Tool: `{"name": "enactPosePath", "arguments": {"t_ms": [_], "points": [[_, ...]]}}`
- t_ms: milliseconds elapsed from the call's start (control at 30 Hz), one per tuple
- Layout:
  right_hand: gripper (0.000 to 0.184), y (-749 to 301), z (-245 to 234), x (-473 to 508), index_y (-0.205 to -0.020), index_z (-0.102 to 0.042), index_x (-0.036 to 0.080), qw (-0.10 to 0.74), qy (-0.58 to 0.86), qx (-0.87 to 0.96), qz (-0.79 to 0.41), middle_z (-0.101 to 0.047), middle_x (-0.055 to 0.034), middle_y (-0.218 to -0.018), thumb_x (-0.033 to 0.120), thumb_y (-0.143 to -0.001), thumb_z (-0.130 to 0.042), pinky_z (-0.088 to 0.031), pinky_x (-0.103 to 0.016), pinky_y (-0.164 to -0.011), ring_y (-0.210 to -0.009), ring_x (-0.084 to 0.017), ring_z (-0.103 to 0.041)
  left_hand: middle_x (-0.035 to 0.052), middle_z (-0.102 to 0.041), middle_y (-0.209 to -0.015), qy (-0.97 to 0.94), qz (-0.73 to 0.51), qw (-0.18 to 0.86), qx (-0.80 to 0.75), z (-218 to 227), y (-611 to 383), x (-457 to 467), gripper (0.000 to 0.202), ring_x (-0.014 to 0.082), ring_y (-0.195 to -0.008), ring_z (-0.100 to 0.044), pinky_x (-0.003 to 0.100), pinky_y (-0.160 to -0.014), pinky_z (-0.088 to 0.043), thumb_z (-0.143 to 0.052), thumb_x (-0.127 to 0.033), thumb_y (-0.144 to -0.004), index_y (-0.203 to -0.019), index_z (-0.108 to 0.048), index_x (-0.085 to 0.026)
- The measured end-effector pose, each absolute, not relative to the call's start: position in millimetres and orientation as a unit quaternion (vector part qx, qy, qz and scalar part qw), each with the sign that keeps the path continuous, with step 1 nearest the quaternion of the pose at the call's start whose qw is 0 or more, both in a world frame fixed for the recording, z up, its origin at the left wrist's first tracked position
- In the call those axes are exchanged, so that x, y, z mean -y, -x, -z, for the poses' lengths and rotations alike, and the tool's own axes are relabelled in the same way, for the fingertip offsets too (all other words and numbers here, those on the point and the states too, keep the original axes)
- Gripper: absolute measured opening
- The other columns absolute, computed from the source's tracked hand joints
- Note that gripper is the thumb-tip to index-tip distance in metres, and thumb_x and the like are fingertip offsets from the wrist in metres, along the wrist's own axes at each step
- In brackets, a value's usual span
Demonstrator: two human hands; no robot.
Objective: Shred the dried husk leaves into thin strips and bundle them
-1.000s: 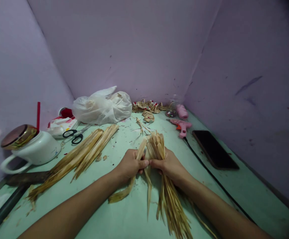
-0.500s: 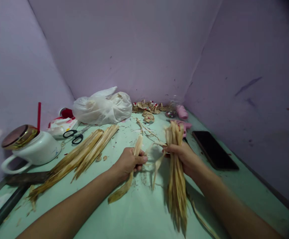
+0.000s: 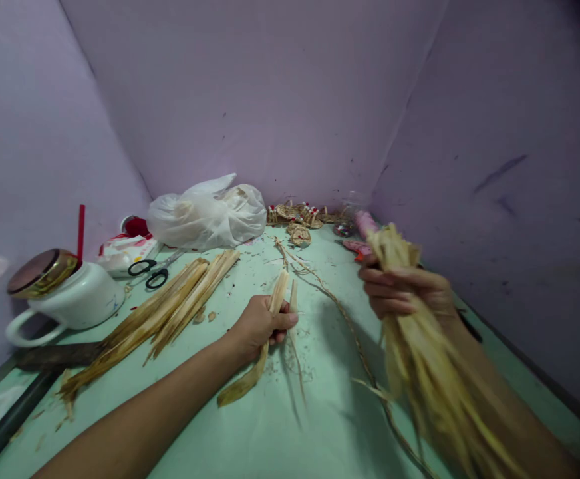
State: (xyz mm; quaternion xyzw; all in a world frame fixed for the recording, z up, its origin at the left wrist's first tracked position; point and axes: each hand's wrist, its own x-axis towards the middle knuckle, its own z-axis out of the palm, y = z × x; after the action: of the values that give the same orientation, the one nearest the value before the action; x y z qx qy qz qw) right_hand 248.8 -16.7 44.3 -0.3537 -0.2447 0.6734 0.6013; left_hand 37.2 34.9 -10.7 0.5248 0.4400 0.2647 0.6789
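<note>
My left hand (image 3: 263, 324) rests on the green table (image 3: 280, 432), closed around a single dried straw strip (image 3: 243, 386) that sticks out above and below the fist. My right hand (image 3: 404, 290) is raised to the right, closed around a thick bundle of dried straw strips (image 3: 432, 372) that hangs down blurred over my forearm. A thin loose strand (image 3: 342, 313) lies on the table between the two hands.
A long pile of straw stalks (image 3: 163, 309) lies left of centre. Black scissors (image 3: 147, 271), a white jug with a gold lid (image 3: 60, 296), a plastic bag (image 3: 207, 213), small woven pieces (image 3: 297, 223) and pink items (image 3: 364, 223) sit toward the walls.
My right hand has pulled the straw bundle away from the left hand, up and to the right. The left hand has stayed in place with its one strip.
</note>
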Motion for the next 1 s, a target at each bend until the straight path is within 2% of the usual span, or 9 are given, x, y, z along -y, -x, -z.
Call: {"name": "enactPosePath", "arguments": {"t_ms": [67,133,233,433,500,600,767,900,1000], "points": [[0.023,-226.1,-31.9,13.3,-0.077,-0.062,0.014,0.555,0.423,0.255,-0.67,-0.038,0.0096,-0.048,0.019,-0.055,-0.065,-0.017,-0.01,-0.031,-0.038,0.0,-0.024,-0.0065,-0.04,-0.04,-0.53,-0.263,0.68,-0.434,10.5,-37.6,-33.3,0.025,0.0048,-0.034,-0.035,0.017,-0.034,-0.02,-0.069,-0.03,-0.052,-0.057,-0.048,-0.016],[0.026,-202.0,-16.2,11.9,-0.076,-0.062,0.014,0.53,0.482,0.274,-0.642,-0.036,0.0098,-0.042,0.023,-0.053,-0.071,-0.022,-0.013,-0.031,-0.036,-0.002,-0.027,-0.0061,-0.041,-0.041,-0.548,-0.256,0.672,-0.427,9.4,-38.3,-30.8,0.022,0.005,-0.034,-0.036,0.019,-0.035,-0.021,-0.068,-0.028,-0.053,-0.055,-0.05,-0.015],[0.024,-177.9,2.5,13.8,-0.062,-0.058,0.013,0.505,0.507,0.315,-0.623,-0.043,0.006,-0.041,0.027,-0.052,-0.075,-0.026,-0.017,-0.034,-0.036,-0.004,-0.033,-0.0023,-0.048,-0.047,-0.592,-0.235,0.673,-0.377,7.6,-39.0,-27.8,0.016,0.0051,-0.038,-0.036,0.02,-0.038,-0.025,-0.064,-0.025,-0.056,-0.053,-0.054,-0.013],[0.02,-185.5,5.5,11.5,-0.069,-0.063,0.013,0.542,0.452,0.243,-0.666,-0.063,-0.0032,-0.06,0.028,-0.059,-0.071,-0.047,-0.027,-0.056,-0.053,-0.014,-0.057,-0.0029,-0.051,-0.05,-0.54,-0.278,0.706,-0.364,10.8,-36.9,-30.4,0.032,0.006,-0.038,-0.04,0.02,-0.038,-0.026,-0.068,-0.043,-0.06,-0.068,-0.055,-0.014],[0.02,-189.7,3.9,8.9,-0.06,-0.059,0.014,0.554,0.454,0.224,-0.661,-0.06,-0.0014,-0.055,0.029,-0.059,-0.072,-0.047,-0.026,-0.056,-0.051,-0.013,-0.056,-0.0002,-0.055,-0.056,-0.516,-0.287,0.718,-0.368,11.8,-36.9,-31.4,0.037,0.007,-0.038,-0.043,0.02,-0.038,-0.027,-0.06,-0.05,-0.067,-0.072,-0.055,-0.014],[0.027,-187.6,4.1,8.8,-0.054,-0.05,0.016,0.558,0.456,0.235,-0.653,-0.048,0.004,-0.045,0.03,-0.058,-0.073,-0.041,-0.021,-0.046,-0.043,-0.008,-0.048,0.001,-0.057,-0.057,-0.497,-0.29,0.73,-0.369,12.2,-38.2,-31.1,0.033,0.0083,-0.04,-0.046,0.021,-0.039,-0.031,-0.052,-0.047,-0.072,-0.072,-0.054,-0.014],[0.027,-177.0,9.4,13.3,-0.066,-0.054,0.014,0.557,0.492,0.298,-0.599,-0.048,0.0056,-0.049,0.024,-0.053,-0.075,-0.028,-0.018,-0.037,-0.041,-0.005,-0.038,-0.0004,-0.055,-0.054,-0.499,-0.295,0.719,-0.383,15.2,-39.0,-30.4,0.024,0.0083,-0.043,-0.047,0.021,-0.044,-0.034,-0.057,-0.038,-0.07,-0.068,-0.053,-0.015],[0.026,-176.4,14.9,12.1,-0.072,-0.055,0.013,0.55,0.509,0.317,-0.582,-0.053,0.0028,-0.055,0.026,-0.056,-0.072,-0.029,-0.019,-0.039,-0.046,-0.007,-0.044,0.0002,-0.056,-0.058,-0.52,-0.272,0.718,-0.373,14.7,-37.5,-29.5,0.033,0.0086,-0.043,-0.046,0.021,-0.042,-0.032,-0.059,-0.047,-0.069,-0.071,-0.055,-0.014],[0.025,-177.0,17.2,10.2,-0.067,-0.052,0.014,0.556,0.527,0.311,-0.562,-0.048,0.0046,-0.05,0.025,-0.055,-0.071,-0.029,-0.02,-0.039,-0.043,-0.007,-0.041,-0.0004,-0.054,-0.058,-0.559,-0.269,0.693,-0.367,10.9,-37.2,-27.2,0.035,0.0082,-0.046,-0.045,0.021,-0.045,-0.033,-0.064,-0.047,-0.066,-0.071,-0.058,-0.013]]}}
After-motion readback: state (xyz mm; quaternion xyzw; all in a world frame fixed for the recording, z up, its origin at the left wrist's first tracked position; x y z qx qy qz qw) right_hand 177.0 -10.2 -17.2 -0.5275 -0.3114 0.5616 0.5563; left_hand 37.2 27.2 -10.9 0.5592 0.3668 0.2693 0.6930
